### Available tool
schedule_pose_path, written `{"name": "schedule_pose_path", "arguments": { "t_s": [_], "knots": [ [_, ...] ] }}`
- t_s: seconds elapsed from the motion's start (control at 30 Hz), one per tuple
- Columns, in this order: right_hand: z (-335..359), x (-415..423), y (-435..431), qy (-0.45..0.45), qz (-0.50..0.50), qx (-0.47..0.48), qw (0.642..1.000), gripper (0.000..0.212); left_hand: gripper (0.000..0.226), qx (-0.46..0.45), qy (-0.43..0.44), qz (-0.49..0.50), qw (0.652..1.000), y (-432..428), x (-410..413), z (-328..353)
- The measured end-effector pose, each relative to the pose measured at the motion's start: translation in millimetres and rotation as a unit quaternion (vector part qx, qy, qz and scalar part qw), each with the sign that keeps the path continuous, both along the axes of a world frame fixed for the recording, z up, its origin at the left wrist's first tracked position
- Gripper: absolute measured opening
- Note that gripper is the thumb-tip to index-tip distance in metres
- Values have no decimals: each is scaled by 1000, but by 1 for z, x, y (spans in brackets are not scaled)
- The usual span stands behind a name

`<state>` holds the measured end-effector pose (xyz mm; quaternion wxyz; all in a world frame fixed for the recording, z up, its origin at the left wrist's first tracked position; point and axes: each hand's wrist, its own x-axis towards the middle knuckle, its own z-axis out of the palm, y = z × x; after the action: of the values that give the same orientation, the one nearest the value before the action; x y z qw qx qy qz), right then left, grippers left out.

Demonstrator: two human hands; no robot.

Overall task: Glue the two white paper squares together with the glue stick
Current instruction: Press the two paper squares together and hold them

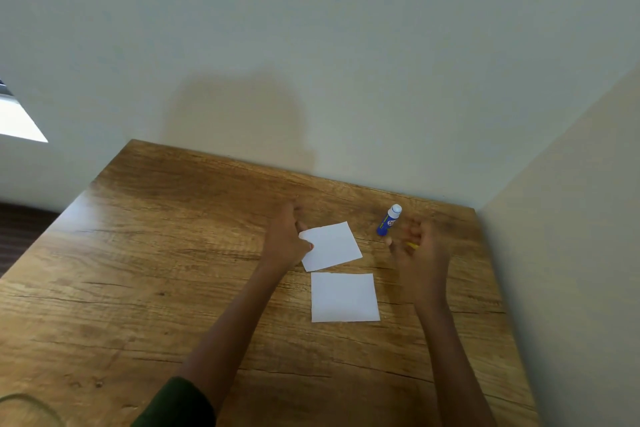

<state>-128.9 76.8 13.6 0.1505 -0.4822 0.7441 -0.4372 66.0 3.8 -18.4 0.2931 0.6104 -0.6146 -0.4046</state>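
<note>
White far paper square (331,246) is pinched at nine o'clock by the left hand (284,242); glue stick (389,220) is noted at its two o'clock; grip of the blurred right hand (417,253) cannot be told.

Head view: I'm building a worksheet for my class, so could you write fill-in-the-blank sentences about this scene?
1. The glue stick has a blue body and a ____ top.
2. The left hand holds the far paper square by its ____ edge.
3. The near paper square lies flat on the ____ table.
4. The right hand, blurred, is beside the ____.

Missing words: white; left; wooden; glue stick.
</note>
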Motion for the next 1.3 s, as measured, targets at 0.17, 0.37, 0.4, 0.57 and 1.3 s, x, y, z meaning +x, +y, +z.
{"name": "schedule_pose_path", "arguments": {
  "t_s": [0.17, 0.37, 0.4, 0.57, 1.3],
  "knots": [
    [-19, 11, 27, 60, 37, 130, 989, 27, 72, -14, 33, 45, 998, 3, 0, 1],
    [-32, 15, 32, 61, 58, 190, 978, 24, 42, 56, 21, 40, 997, 8, 0, 1],
    [-32, 16, 31, 64, 56, 194, 977, 23, 41, 63, 25, 42, 997, 9, -1, 1],
    [-33, 22, 29, 68, 48, 206, 975, 22, 62, 61, 29, 47, 997, 12, -6, 3],
    [-20, 27, 36, -36, 107, 205, 972, 34, 39, 154, 241, 32, 958, 18, 7, 1]
  ]
}}
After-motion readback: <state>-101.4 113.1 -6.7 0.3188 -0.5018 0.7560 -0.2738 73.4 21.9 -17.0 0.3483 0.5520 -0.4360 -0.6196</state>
